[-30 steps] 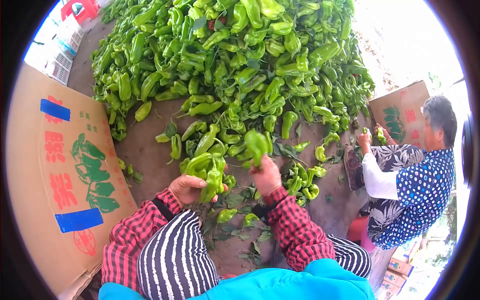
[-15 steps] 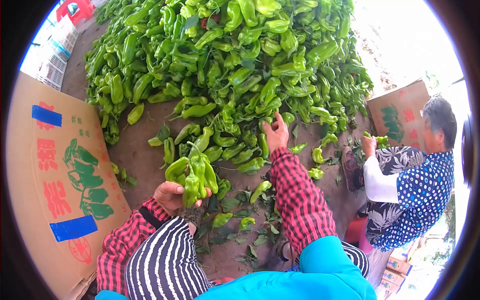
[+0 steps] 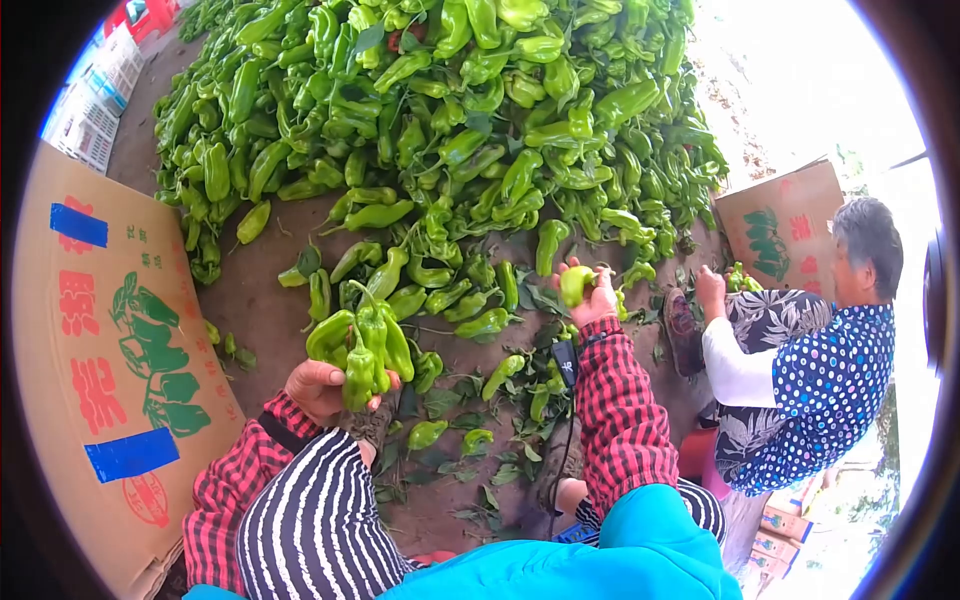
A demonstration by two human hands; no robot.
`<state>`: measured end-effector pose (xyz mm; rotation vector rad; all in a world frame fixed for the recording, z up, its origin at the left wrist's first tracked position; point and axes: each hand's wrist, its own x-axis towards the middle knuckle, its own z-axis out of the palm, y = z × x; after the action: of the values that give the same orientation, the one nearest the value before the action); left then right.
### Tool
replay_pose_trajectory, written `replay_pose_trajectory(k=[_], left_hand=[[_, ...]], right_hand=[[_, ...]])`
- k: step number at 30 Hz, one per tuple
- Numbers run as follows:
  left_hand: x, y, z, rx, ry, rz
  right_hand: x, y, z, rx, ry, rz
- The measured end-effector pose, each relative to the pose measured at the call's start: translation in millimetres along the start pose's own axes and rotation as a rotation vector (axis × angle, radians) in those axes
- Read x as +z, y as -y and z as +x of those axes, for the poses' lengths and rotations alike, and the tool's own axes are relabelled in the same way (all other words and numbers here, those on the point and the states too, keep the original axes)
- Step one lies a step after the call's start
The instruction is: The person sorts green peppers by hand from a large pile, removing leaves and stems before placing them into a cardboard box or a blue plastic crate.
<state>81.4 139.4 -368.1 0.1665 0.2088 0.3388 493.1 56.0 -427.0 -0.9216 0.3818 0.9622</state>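
Observation:
A bunch of several green peppers [image 3: 368,345] is gripped in my left hand [image 3: 318,388], stems pointing up and away from me. My right hand [image 3: 592,296], palm turned up, has its fingers closed round a single light-green pepper [image 3: 574,286]. Beyond both hands rises a big heap of green peppers [image 3: 450,130] on the brown floor. Loose peppers and torn leaves [image 3: 445,402] lie on the ground between my hands and close to my feet. A small black device with a cable [image 3: 565,362] hangs at my right wrist.
At my left stands a tall cardboard box [image 3: 120,330] with blue tape. To the right a co-worker [image 3: 820,370] sits holding peppers, with another cardboard box [image 3: 785,225] behind. White crates [image 3: 95,110] and a red stool [image 3: 135,18] are at the far left.
My right hand has drawn back from the heap's edge, moved right and turned palm up, now with a pepper in it. My left hand keeps its bunch, shifted slightly in view.

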Motion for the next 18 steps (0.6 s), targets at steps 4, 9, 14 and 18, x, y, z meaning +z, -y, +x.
replay_pose_trajectory(k=[4,9,14,18], left_hand=[[3.0,-4.7,-0.6,0.046,0.006,0.021],[-4.2,-5.1,-1.9,0.036,-0.031,0.086],[1.0,-5.7,-5.0,0.006,-0.076,0.045],[2.9,-5.8,-8.0,0.008,-0.096,0.016]], right_hand=[[-16.4,-2.4,20.0,-0.413,-0.188,-1.116],[-2.5,15.8,50.9,-0.511,-0.341,-1.499],[24.7,-26.3,62.7,-0.661,-0.405,-1.752],[20.8,-23.2,63.0,-0.379,-0.267,-1.688]])
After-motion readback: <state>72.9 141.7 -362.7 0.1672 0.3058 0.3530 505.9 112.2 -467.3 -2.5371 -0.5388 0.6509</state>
